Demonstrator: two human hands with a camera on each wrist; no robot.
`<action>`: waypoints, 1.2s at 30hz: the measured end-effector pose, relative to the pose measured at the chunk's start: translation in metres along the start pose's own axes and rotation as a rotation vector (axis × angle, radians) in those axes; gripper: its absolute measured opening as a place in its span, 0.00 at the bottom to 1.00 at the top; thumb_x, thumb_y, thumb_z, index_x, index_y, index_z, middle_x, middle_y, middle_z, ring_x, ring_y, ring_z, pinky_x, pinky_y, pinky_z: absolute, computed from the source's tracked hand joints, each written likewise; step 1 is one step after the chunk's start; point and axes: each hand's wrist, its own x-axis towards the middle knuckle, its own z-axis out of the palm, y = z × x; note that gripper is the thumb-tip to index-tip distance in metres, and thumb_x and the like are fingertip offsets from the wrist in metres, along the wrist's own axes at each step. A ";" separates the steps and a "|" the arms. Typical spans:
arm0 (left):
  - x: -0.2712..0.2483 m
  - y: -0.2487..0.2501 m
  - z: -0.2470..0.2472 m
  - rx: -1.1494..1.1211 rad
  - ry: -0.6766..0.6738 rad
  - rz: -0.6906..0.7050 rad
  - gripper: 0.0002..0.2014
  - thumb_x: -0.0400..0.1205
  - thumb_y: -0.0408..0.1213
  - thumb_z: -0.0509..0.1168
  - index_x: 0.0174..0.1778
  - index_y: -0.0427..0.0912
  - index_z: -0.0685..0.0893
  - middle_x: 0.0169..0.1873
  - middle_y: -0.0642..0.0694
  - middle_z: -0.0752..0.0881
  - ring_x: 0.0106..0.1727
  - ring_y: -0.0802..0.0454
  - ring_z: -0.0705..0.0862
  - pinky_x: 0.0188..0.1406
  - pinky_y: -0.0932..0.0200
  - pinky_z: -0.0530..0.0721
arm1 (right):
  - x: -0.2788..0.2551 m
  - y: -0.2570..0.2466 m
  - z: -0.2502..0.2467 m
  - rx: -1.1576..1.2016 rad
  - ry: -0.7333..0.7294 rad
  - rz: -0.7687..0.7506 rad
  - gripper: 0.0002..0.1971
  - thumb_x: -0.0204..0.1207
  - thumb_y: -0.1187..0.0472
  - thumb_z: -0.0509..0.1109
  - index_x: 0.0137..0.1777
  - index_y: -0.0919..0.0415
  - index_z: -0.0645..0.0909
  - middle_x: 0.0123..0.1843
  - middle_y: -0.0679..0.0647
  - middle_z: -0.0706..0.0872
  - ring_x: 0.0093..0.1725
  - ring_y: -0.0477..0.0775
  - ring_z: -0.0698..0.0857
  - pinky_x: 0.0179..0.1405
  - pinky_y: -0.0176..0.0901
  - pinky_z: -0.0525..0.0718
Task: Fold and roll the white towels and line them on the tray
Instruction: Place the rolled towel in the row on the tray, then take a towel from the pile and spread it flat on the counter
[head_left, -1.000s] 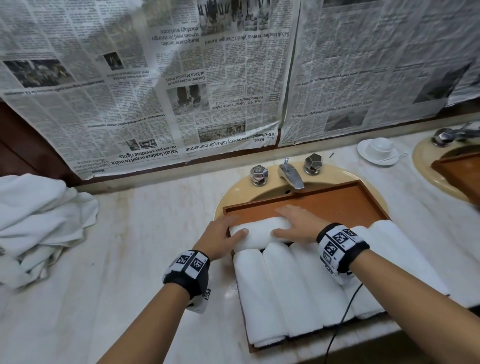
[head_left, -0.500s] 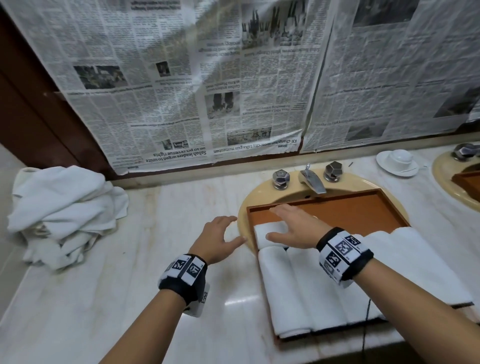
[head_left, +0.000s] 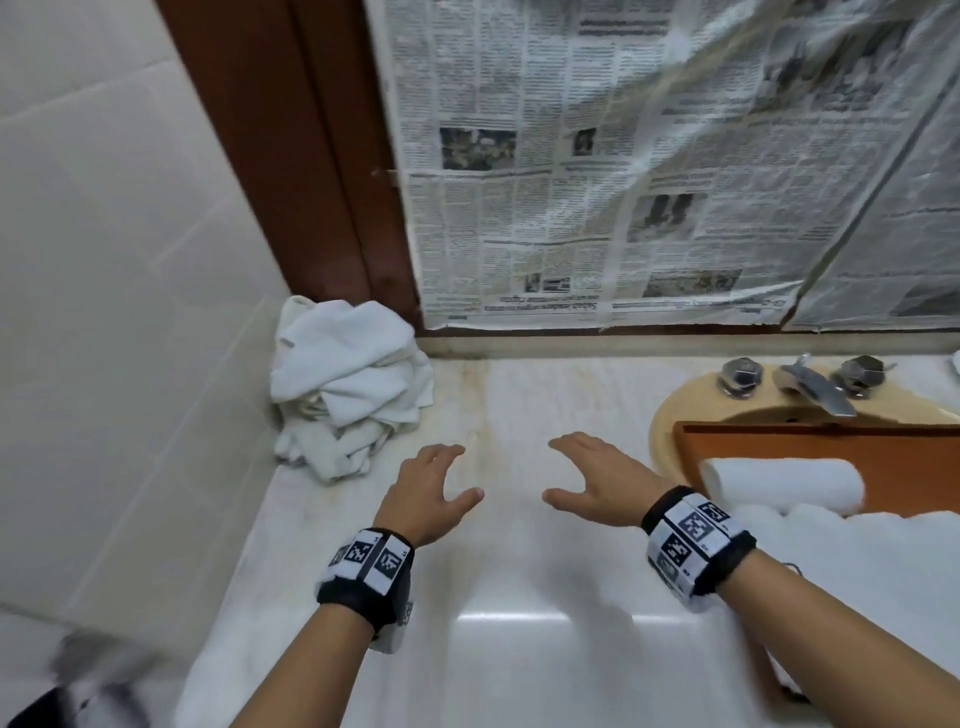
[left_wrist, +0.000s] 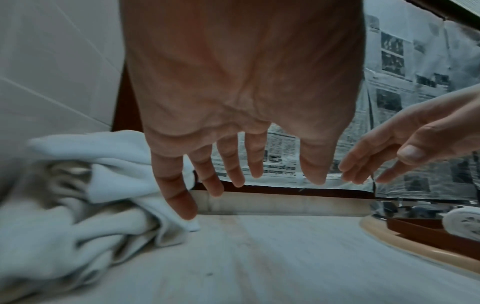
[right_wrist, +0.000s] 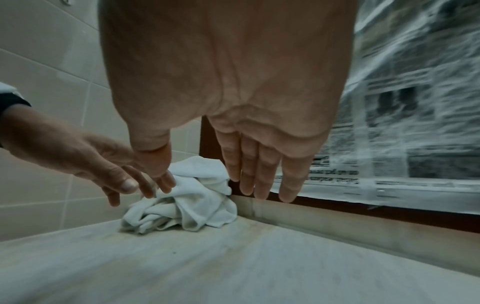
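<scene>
A heap of crumpled white towels (head_left: 349, 384) (left_wrist: 85, 197) (right_wrist: 187, 197) lies in the counter's far left corner against the tiled wall. My left hand (head_left: 434, 493) (left_wrist: 233, 164) hovers over the marble counter just right of the heap, fingers spread and holding nothing. My right hand (head_left: 597, 480) (right_wrist: 244, 168) hovers beside it, open too. At the right, the brown wooden tray (head_left: 831, 441) (left_wrist: 415, 230) sits over the basin with a rolled white towel (head_left: 779, 480) (left_wrist: 462, 222) across it and more rolled towels (head_left: 857, 561) in front.
The beige sink basin (head_left: 675, 415) with a tap (head_left: 815, 387) and two knobs lies under the tray. Newspaper (head_left: 649, 182) covers the mirror behind. A tiled wall (head_left: 104, 312) bounds the counter on the left. Bare marble counter (head_left: 519, 597) stretches below both hands.
Both hands have left the rolled towel on the tray and moved left over the counter toward the towel heap. The view has swung left with them.
</scene>
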 end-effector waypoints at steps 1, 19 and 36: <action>-0.004 -0.016 -0.008 0.000 0.009 -0.012 0.33 0.81 0.59 0.66 0.82 0.56 0.67 0.79 0.54 0.67 0.78 0.49 0.67 0.71 0.46 0.75 | 0.009 -0.015 0.006 0.007 -0.004 -0.012 0.39 0.79 0.37 0.65 0.85 0.53 0.58 0.84 0.47 0.63 0.81 0.49 0.64 0.77 0.50 0.69; 0.073 -0.163 -0.129 0.025 0.404 -0.205 0.34 0.80 0.50 0.70 0.81 0.45 0.69 0.77 0.42 0.71 0.75 0.37 0.70 0.74 0.43 0.70 | 0.202 -0.144 0.029 0.030 0.087 -0.187 0.33 0.81 0.42 0.65 0.81 0.57 0.64 0.79 0.53 0.70 0.75 0.56 0.72 0.65 0.54 0.78; 0.073 -0.157 -0.128 -0.235 0.094 0.022 0.22 0.76 0.47 0.75 0.66 0.53 0.85 0.58 0.59 0.87 0.54 0.64 0.84 0.58 0.65 0.79 | 0.306 -0.125 0.003 0.113 0.102 -0.283 0.33 0.77 0.51 0.73 0.81 0.56 0.68 0.73 0.58 0.77 0.68 0.58 0.76 0.73 0.54 0.73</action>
